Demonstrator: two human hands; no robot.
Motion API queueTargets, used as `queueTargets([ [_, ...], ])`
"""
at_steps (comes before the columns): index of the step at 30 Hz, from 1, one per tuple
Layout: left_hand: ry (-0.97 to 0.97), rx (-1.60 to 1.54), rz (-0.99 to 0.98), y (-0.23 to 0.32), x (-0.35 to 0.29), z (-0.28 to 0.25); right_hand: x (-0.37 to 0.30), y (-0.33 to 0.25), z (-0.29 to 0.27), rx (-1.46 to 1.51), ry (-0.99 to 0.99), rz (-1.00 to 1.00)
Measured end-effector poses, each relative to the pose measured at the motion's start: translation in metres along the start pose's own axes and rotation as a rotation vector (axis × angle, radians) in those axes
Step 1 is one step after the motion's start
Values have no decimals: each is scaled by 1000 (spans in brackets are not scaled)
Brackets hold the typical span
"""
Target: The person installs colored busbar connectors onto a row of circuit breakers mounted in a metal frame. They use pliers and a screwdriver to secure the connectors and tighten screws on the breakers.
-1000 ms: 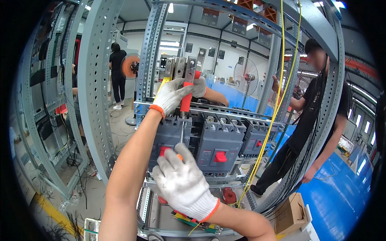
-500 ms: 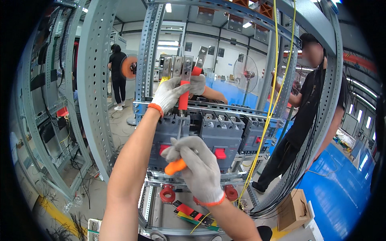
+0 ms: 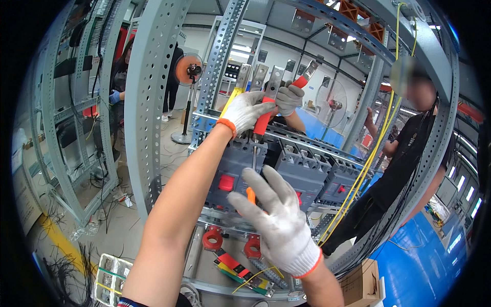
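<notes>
Above the leftmost circuit breaker (image 3: 232,161), the left hand (image 3: 248,112) pinches a red-sleeved busbar (image 3: 262,122). In front of it, the spread right hand (image 3: 281,220) partly hides an orange-handled screwdriver (image 3: 250,195); contact is unclear. Behind the breaker, a co-worker's gloved hand (image 3: 289,100) holds a tilted busbar (image 3: 301,81).

Metal frame (image 3: 148,112): grey, perforated, bearing three dark grey breakers side by side, the left breaker (image 3: 239,159), the middle breaker (image 3: 299,171) and the right breaker (image 3: 337,179).
Frame's foot: two red rings (image 3: 205,241), with coloured flat bars (image 3: 231,262) nearer; whether frame or floor bears them is unclear.
Grey floor (image 3: 134,217), left: yellow stripe (image 3: 65,245), black wire scraps (image 3: 62,279), clear plastic (image 3: 84,231); white tray (image 3: 116,260) near, fan base (image 3: 182,137) far.
Blue floor (image 3: 414,268), right: cardboard box (image 3: 360,284) near its left edge.
</notes>
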State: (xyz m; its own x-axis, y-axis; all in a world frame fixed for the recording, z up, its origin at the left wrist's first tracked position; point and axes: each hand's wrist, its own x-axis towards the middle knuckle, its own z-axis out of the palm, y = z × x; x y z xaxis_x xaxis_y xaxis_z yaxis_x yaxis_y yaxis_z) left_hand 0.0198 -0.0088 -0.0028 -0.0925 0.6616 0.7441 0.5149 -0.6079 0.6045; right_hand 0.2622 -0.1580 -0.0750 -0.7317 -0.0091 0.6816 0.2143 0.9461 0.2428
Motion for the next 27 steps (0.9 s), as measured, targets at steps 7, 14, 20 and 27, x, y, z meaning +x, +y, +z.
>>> queueTargets([
  [7,-25,-93,21,7,-6,3,10,-7,9,28,-248,-89],
  [14,4,-42,-2,-1,0,1,-7,-34,68,729,430,411],
  [20,-28,31,-188,32,-14,0,-7,-42,98,1037,669,451],
  [27,18,-90,-16,3,-2,8,-13,-8,50,187,232,205],
])
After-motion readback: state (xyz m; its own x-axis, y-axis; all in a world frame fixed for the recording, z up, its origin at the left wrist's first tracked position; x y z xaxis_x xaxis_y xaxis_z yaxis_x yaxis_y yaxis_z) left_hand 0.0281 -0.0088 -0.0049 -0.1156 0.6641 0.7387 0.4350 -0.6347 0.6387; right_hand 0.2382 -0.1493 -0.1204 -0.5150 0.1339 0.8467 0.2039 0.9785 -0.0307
